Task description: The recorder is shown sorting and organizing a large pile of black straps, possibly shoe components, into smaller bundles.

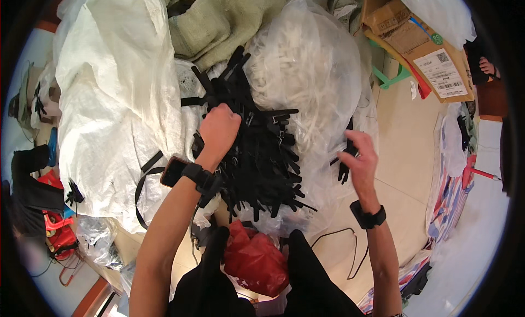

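Observation:
A heap of short black straps (257,164) lies in front of me, with several ends sticking out at all sides. My left hand (220,130) is closed in a fist at the heap's upper left, with black straps poking out beside the knuckles; the fingertips are hidden. To the right, my right hand (361,161) is held with thumb and fingers apart. A small bundle of black straps (345,166) lies just beside its thumb, apart from the heap. Beyond the heap stands a clear plastic bag (306,71) full of whitish strips.
A large white woven sack (117,98) fills the left, with a loose black strap (141,199) on it. A red plastic bag (256,259) sits between my legs. A cardboard box (421,49) and green stool (391,76) stand far right. Bent wire (354,251) lies on the floor.

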